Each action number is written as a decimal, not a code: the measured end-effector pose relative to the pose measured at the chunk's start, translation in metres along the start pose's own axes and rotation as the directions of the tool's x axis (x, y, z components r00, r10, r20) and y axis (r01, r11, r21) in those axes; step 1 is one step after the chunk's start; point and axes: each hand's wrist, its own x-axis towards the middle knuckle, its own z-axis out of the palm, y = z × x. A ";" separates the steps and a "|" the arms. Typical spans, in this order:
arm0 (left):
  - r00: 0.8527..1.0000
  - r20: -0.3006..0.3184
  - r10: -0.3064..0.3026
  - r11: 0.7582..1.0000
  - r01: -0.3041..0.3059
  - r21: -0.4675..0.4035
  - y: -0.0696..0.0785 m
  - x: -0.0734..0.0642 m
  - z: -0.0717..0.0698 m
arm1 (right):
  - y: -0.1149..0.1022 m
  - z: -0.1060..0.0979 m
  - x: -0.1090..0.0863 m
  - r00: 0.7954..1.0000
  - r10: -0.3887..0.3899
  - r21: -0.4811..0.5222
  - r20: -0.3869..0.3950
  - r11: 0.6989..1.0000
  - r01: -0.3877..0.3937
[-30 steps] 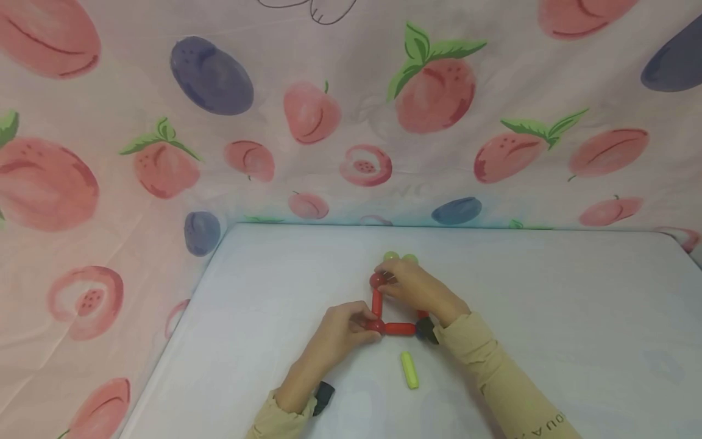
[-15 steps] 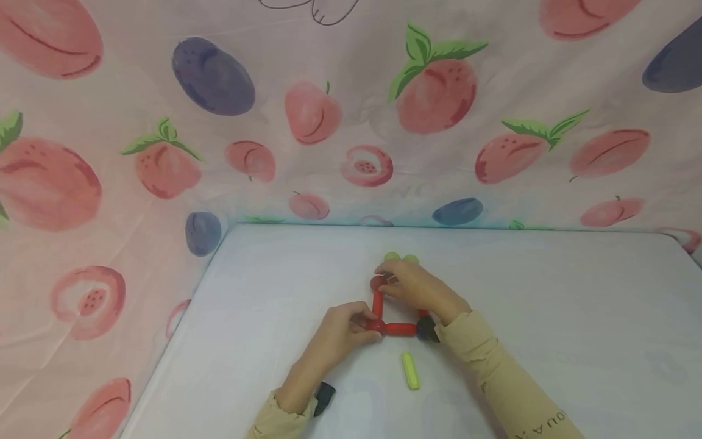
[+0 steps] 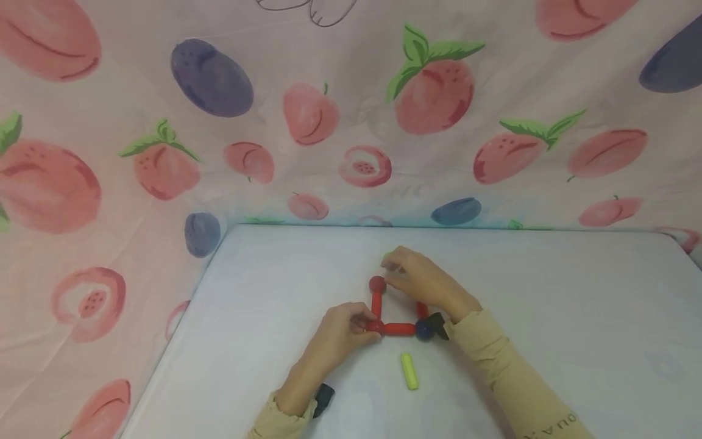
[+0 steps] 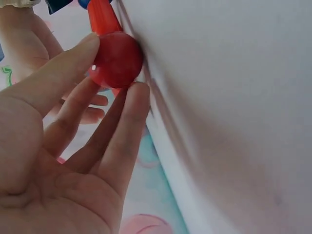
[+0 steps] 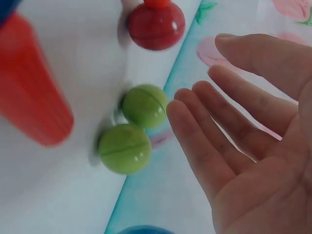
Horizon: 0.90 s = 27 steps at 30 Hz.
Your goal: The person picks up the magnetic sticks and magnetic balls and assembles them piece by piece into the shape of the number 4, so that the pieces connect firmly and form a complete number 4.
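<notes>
My left hand (image 3: 337, 335) pinches a red ball (image 4: 117, 59) between thumb and fingertips, at the near left corner of a magnetic stick-and-ball frame. From it one red rod (image 3: 376, 306) runs back to a second red ball (image 3: 377, 284). Another red rod (image 3: 400, 330) reaches right to a blue ball (image 3: 425, 330), where a third red rod (image 3: 421, 310) leads back under my right hand (image 3: 419, 277). In the right wrist view that hand holds nothing, its fingers loosely extended near two green balls (image 5: 145, 106).
A loose yellow-green rod (image 3: 409, 371) lies on the white table (image 3: 263, 280) in front of the frame. Fruit-patterned cloth (image 3: 329, 122) rises behind the table and along its left side. A black wrist camera (image 3: 439, 326) overlaps the area beside the blue ball.
My right hand has come off the far red ball and shifted slightly right and back, uncovering that ball and the blue one. The left hand keeps its grip in place.
</notes>
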 end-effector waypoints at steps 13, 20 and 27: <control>0.996 -0.073 0.043 0.985 -0.030 0.170 0.020 -0.005 -0.001 | 0.013 -0.013 0.001 0.995 0.070 -0.059 -0.073 0.996 -0.074; 0.998 -0.023 0.065 0.982 -0.060 0.179 0.031 -0.001 0.003 | 0.019 -0.012 0.000 0.992 0.088 -0.096 -0.089 0.991 -0.097; 0.992 -0.003 0.126 0.978 -0.124 0.166 0.035 0.004 0.009 | 0.025 -0.005 -0.004 0.991 0.130 -0.120 -0.042 0.984 -0.134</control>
